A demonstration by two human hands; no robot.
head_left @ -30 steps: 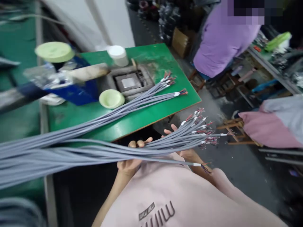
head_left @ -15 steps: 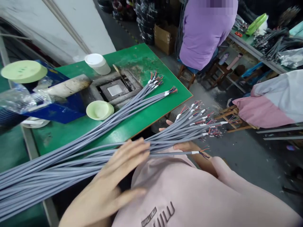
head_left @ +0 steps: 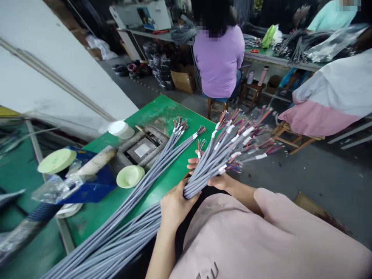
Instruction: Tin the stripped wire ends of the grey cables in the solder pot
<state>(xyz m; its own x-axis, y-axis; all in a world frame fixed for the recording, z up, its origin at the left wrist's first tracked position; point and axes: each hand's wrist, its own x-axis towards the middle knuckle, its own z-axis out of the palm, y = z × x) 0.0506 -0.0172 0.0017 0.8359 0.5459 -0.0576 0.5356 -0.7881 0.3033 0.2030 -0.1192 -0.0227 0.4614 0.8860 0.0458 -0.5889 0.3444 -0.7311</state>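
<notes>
My left hand (head_left: 176,202) is wrapped round a thick bundle of grey cables (head_left: 203,170). White sleeves and thin coloured wires, red and dark, show at the cable ends, which fan out to the upper right. From below, my right hand (head_left: 218,182) cradles the same bundle nearer its ends. Its fingertips show on the far side, and its palm is hidden by the cables. A second, smaller group of grey cables (head_left: 157,166) lies across the green table (head_left: 154,195), next to the held bundle.
A square metal pot (head_left: 142,149) is set in the table, with a white tub (head_left: 121,130) and a pale green bowl (head_left: 130,177) beside it. Left stands a blue holder (head_left: 99,188) with a duct. Beyond, a person in purple (head_left: 219,62) sits by a bench.
My left hand has gone from lying open over the cables to closing round them. The bundle's ends are gathered and raised. The camera view has shifted.
</notes>
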